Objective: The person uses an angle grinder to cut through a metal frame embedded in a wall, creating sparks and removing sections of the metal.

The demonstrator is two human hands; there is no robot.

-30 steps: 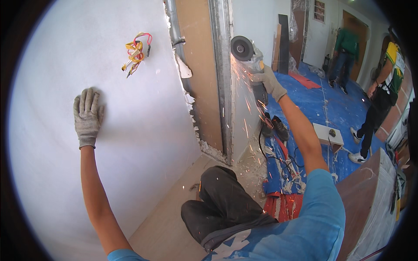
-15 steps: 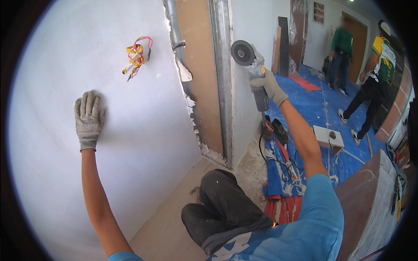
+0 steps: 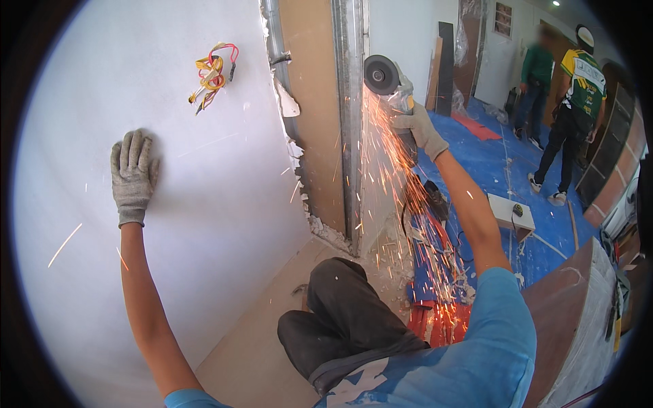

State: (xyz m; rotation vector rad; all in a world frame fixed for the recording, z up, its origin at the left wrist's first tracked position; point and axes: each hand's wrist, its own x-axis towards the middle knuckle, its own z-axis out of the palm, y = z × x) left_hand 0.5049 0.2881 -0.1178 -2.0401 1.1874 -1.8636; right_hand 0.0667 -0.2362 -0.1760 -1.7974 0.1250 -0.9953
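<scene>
My right hand (image 3: 423, 130), in a pale work glove, is wrapped round an angle grinder (image 3: 403, 102). Its dark disc (image 3: 381, 75) meets the edge of the metal stud (image 3: 352, 102), and a stream of orange sparks (image 3: 401, 163) pours down toward the floor. Fingers stretched upward, my gloved left hand (image 3: 132, 173) lies flat against the white wall panel (image 3: 224, 163) and holds nothing. Between the panel's ragged, broken edge and the stud, a brown board (image 3: 309, 102) shows in the opening. Sparks partly cover the grinder's lower body.
Loose coloured wires (image 3: 213, 75) poke from the panel. Blue sheeting (image 3: 469, 177) covers the floor at right, with a white box-like stand (image 3: 511, 214) on it. Shoes (image 3: 435, 197) and rubble lie under the sparks. Two people (image 3: 581, 102) stand at the far right; a large board (image 3: 564, 319) is near my right side.
Sparks now spray from the disc at the stud, where almost none showed before. The person in the green and yellow shirt has turned away. My left hand remains on the panel.
</scene>
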